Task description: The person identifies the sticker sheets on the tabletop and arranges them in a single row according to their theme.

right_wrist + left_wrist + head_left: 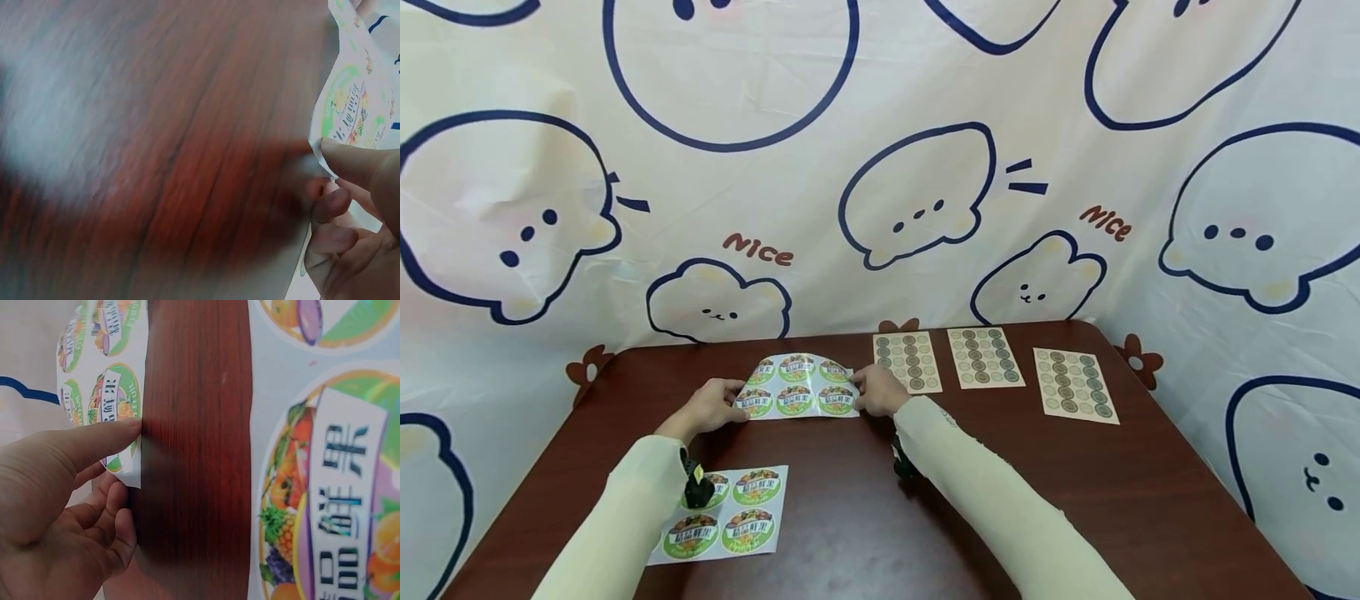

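A sheet of round fruit-label stickers [794,398] is held between both hands near the back of the table. Its top edge bows upward, and a crease shows toward its right side. My left hand [707,410] pinches its left edge; in the left wrist view the thumb [112,439] lies over the printed face with the other fingers below. At the opposite edge, my right hand [882,392] pinches the sheet, thumb [350,161] on the front. Another sheet of the same stickers [748,510] lies flat nearer the front, partly hidden under the left forearm.
Three beige sheets with small round stickers lie at the back right: one left [907,362], one middle [986,358], one right [1076,386]. Beneath everything is a dark brown wooden table [850,500]. A cartoon-printed cloth [820,200] hangs behind it and along the sides.
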Motion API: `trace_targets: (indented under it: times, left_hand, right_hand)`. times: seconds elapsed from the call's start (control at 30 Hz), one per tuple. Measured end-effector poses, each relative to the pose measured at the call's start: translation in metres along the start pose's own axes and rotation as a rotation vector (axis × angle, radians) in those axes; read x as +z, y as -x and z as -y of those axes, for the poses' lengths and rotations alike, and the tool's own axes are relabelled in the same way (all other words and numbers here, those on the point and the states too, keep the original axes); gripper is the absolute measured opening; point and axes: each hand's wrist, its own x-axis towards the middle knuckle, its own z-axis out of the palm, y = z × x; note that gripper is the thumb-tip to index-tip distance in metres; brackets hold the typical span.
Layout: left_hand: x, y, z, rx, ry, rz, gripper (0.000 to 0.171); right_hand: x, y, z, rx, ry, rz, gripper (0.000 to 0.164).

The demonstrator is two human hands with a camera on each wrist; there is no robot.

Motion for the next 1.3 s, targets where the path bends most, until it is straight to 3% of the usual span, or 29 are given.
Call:
trace_targets:
  times: [0.17,0.37,0.7,0.9,1.3]
  left_hand:
    - [-0.001,-0.001,0.0,0.008,0.0,0.009,0.066]
    - [-0.001,-0.001,0.0,0.008,0.001,0.013,0.066]
    - [0.0,0.0,-0.001,0.017,-0.001,0.007,0.064]
    - [-0.001,0.002,-0.002,0.025,-0.007,-0.001,0.064]
    - [-0.001,0.001,0.0,0.016,-0.014,0.003,0.064]
  right_hand:
    - [0.0,-0.001,0.003,-0.005,-0.045,0.024,0.042]
    - [0.0,-0.001,0.002,-0.012,-0.105,0.055,0.058]
    - [0.007,-0.001,0.004,0.047,-0.054,0.006,0.068]
    - [0.013,-0.003,0.004,0.034,-0.032,-0.056,0.055]
    - [0.011,0.0,0.003,0.03,-0.205,-0.048,0.016]
